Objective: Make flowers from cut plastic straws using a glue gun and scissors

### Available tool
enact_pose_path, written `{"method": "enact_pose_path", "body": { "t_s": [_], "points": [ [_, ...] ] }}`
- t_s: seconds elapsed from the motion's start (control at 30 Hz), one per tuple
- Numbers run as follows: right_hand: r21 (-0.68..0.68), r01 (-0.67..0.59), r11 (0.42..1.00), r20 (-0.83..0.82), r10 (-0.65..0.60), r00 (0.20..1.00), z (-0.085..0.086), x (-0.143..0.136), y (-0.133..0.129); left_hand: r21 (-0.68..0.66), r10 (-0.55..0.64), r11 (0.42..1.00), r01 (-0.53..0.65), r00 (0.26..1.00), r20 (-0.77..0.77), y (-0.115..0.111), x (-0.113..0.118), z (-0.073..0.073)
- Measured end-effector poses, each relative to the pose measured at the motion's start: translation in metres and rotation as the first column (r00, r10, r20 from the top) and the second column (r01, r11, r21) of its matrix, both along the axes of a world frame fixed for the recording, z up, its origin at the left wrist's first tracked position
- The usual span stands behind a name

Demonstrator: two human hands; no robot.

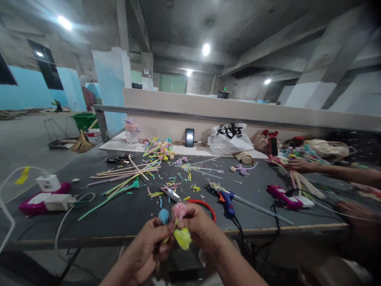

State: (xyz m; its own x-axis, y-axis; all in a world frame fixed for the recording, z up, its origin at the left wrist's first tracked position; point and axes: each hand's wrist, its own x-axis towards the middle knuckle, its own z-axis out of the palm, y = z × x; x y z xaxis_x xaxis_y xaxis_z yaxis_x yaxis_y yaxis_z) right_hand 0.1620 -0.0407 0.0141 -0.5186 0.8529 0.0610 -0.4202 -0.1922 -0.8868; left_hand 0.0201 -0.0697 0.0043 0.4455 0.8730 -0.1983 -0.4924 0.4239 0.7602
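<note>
Near the table's front edge, my left hand [156, 242] is closed around the stems of small fuzzy flowers. A blue bud [163, 216] rises above its fingertips. My right hand [198, 222] pinches the cluster beside a pink flower [179, 211], and a yellow flower [182, 238] hangs just below. The fingertips of both hands meet at the cluster. Beyond them lie scissors [172, 194] with red handles, partly hidden by my right hand. A blue glue gun [228, 202] rests to the right with a clear glue stick [262, 208] beside it.
Pastel stems [127, 171], a green stem [108, 201] and a flower pile [162, 149] lie on the dark table [98, 226]. Magenta power strips [32, 203] with cables sit at both sides. A phone [189, 138] stands behind. At right, another person's hand [302, 165] touches stems.
</note>
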Motion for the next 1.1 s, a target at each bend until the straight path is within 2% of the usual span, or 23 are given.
{"method": "enact_pose_path", "body": {
  "t_s": [0.27,0.6,0.77,0.93,1.1],
  "points": [
    [0.004,0.066,0.998,-0.001,-0.066,0.998,-0.0030,-0.0049,-0.0021,0.021,0.015,1.000,-0.014,1.000,-0.005,0.0009,0.0007,-0.0019],
    [0.082,0.032,0.996,0.069,-0.037,0.997,0.0038,0.0028,-0.0050,-0.001,0.008,1.000,-0.008,1.000,0.006,-0.0053,0.0011,0.0031],
    [0.067,0.017,0.998,0.068,-0.022,0.997,0.0010,0.0042,-0.0056,-0.026,0.005,1.000,-0.004,0.999,0.032,-0.0049,0.0021,0.0032],
    [0.096,0.051,0.994,0.034,-0.055,0.998,0.0017,0.0030,-0.0067,-0.034,0.005,0.999,-0.004,0.999,0.034,-0.0048,0.0018,0.0024],
    [0.050,0.107,0.993,0.009,-0.107,0.994,0.0015,-0.0016,-0.0097,-0.038,-0.006,0.999,0.007,0.999,0.040,-0.0046,0.0029,0.0025]
  ]
}}
